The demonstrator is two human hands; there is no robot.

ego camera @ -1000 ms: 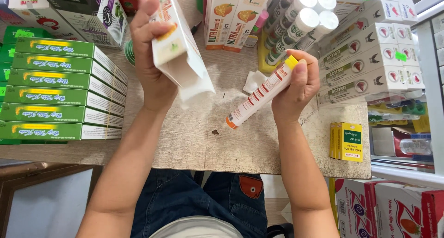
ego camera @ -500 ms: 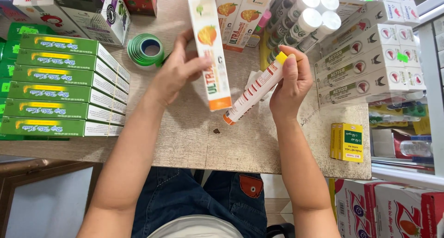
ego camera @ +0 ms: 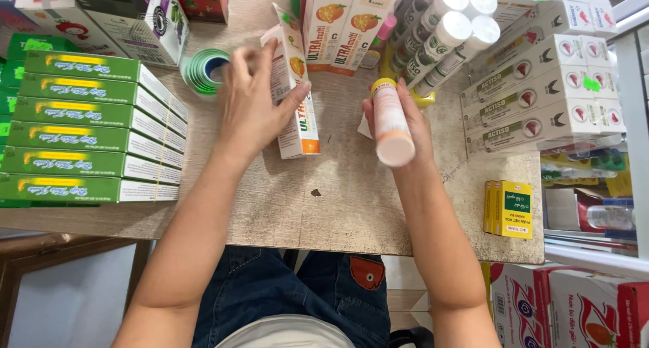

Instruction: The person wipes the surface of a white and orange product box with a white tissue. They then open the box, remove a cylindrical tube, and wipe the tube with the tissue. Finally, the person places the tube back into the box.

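Left hand [ego camera: 251,108] clamps the white-orange carton [ego camera: 292,84] upright on the worn table [ego camera: 338,206], top flap seemingly open; right hand [ego camera: 399,121] grips the tube [ego camera: 391,121], yellow cap on, beside it. You've tube & carton ready; tube not yet in, closing left.

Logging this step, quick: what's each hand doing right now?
Left hand: closed on a white and orange carton.
Right hand: closed on a white tube.
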